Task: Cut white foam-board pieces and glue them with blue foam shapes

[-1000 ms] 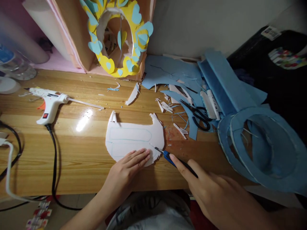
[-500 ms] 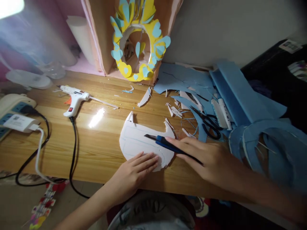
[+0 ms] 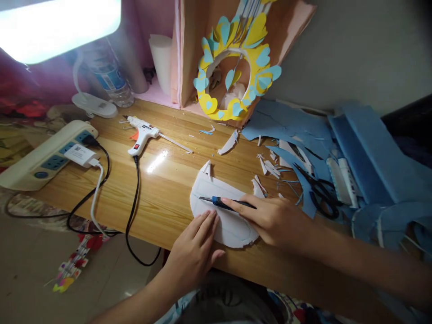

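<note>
Centrally, a flat white board piece with two upturned horn-like points and faint blue drawn lines (image 3: 232, 225) lies on the brown wood-grain desk (image 3: 172, 180), near its front edge. Right hand (image 3: 275, 220) closed around a slim blue-and-black cutter (image 3: 218, 201), index finger stretched along the handle; blade out, tip toward the left, over the board; contact with the surface cannot be told. Left hand (image 3: 194, 249) spread flat, thumb apart, fingertips resting on the board's near-left part, gripping nothing. Just beyond, to the right: thin white offcuts (image 3: 270, 168), then black-handled scissors (image 3: 322, 193) among cut blue sheets (image 3: 286, 119). Farther left, a white glue gun with orange trigger (image 3: 143, 132). Behind, a yellow ring covered in pale-blue and yellow hearts (image 3: 209, 105). Far left, a cream power strip with blue sockets (image 3: 54, 157).
</note>
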